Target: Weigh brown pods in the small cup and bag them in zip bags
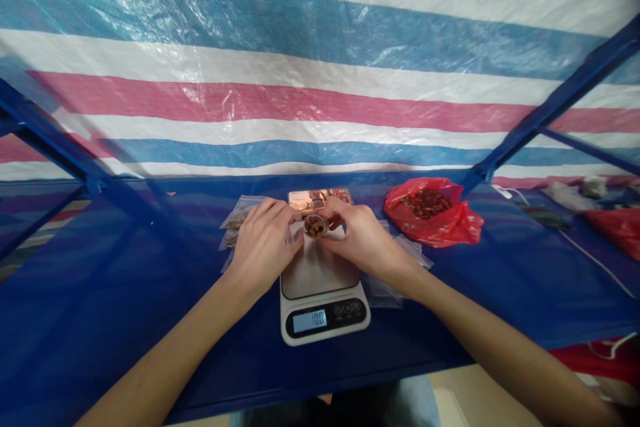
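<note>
A small round cup [315,227] with brown dried pieces in it is above the far part of a white digital kitchen scale [325,340]. The scale's display reads 10.0. My right hand [363,237] has its fingers closed on the cup's right side. On the cup's left, my left hand [265,240] is closed on what looks like a clear zip bag [295,230] with a reddish seal line. Its fingertips are partly hidden. Past the cup lies a phone [305,201] with a lit picture on its screen.
An open red plastic bag [463,223] of reddish-brown dried pieces stands to the right. Filled clear bags [233,230] lie left of my left hand, and flat clear bags [383,293] right of the scale. Blue metal posts [550,103] and striped sheeting [300,100] frame the blue shelf [165,320].
</note>
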`<action>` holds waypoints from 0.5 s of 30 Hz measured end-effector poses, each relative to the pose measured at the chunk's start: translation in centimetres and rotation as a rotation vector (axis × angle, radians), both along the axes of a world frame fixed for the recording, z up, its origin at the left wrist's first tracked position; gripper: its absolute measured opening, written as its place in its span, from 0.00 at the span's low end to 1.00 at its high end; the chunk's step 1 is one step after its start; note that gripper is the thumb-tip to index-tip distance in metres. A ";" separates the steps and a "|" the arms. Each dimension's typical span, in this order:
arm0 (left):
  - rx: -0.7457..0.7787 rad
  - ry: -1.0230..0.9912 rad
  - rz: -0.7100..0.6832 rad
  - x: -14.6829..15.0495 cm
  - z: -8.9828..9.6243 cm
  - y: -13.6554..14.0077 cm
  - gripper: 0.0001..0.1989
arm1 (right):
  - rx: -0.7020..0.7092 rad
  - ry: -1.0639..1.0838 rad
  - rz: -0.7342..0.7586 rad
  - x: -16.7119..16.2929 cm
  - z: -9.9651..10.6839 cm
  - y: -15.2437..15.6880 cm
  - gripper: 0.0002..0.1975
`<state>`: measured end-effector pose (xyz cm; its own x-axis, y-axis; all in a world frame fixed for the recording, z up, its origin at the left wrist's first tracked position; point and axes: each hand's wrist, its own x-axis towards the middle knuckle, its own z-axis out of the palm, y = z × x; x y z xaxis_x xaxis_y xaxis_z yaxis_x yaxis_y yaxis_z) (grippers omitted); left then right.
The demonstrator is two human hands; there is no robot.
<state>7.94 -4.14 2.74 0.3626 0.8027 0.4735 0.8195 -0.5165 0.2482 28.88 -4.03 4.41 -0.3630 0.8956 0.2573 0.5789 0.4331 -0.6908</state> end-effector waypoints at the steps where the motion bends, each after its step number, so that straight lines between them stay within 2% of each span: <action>1: -0.008 0.012 0.008 0.0 0.0 0.0 0.03 | 0.018 -0.075 0.004 -0.1 0.3 0.1 0.13; 3: -0.016 0.040 0.027 0.0 0.1 0.0 0.03 | 0.070 -0.201 0.018 -0.3 0.8 0.4 0.16; 7: 0.001 0.091 0.074 -0.1 0.1 0.1 0.04 | 0.203 -0.401 0.092 -1.2 1.6 0.8 0.13; 10: -0.002 0.108 0.100 -0.2 0.0 0.2 0.04 | 0.318 -0.586 0.095 -2.5 2.4 0.6 0.12; 15: -0.068 0.049 0.129 -0.7 0.1 0.4 0.00 | 0.556 -0.816 0.155 -5.4 3.4 -0.4 0.15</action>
<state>7.26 -3.71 2.86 0.2756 0.8739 0.4004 0.8900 -0.3894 0.2373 23.52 -4.47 7.76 -0.7177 0.6517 0.2453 0.6958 0.6847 0.2170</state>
